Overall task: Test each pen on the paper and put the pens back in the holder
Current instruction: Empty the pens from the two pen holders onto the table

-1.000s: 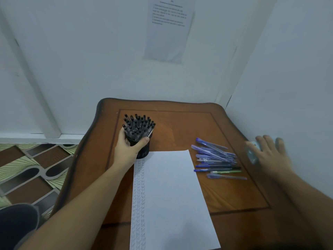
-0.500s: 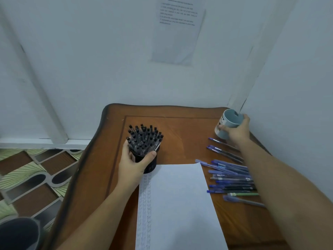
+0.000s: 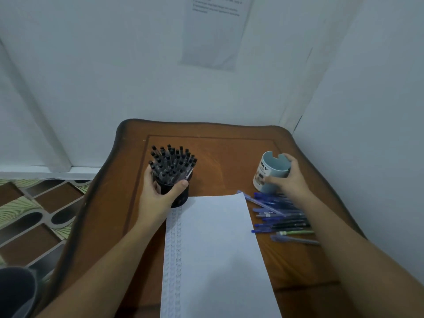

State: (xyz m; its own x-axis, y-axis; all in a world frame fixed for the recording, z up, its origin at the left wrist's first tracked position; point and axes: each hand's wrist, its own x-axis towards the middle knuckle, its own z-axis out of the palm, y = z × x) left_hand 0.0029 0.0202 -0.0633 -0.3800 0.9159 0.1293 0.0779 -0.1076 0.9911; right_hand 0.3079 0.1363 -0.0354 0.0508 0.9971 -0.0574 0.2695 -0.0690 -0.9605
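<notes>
A black holder [image 3: 177, 195] packed with several black pens [image 3: 172, 162] stands on the wooden table [image 3: 229, 152], left of centre. My left hand [image 3: 158, 191] grips it round the side. A light blue holder [image 3: 270, 172], empty and tilted, sits at the right; my right hand [image 3: 291, 180] grips it from behind. A white sheet of paper [image 3: 215, 249] with an embossed left margin lies in the middle. Several blue pens [image 3: 280, 216] lie loose on the table just right of the paper, below the blue holder.
White walls close the table in at the back and right, with a printed sheet [image 3: 215, 31] taped on the back wall. Patterned floor tiles [image 3: 34, 214] show past the table's left edge. A dark rounded object [image 3: 16, 292] sits at the lower left.
My right hand has carried the blue holder from the back right corner toward me, down next to the loose pens. My left hand has stayed on the black holder.
</notes>
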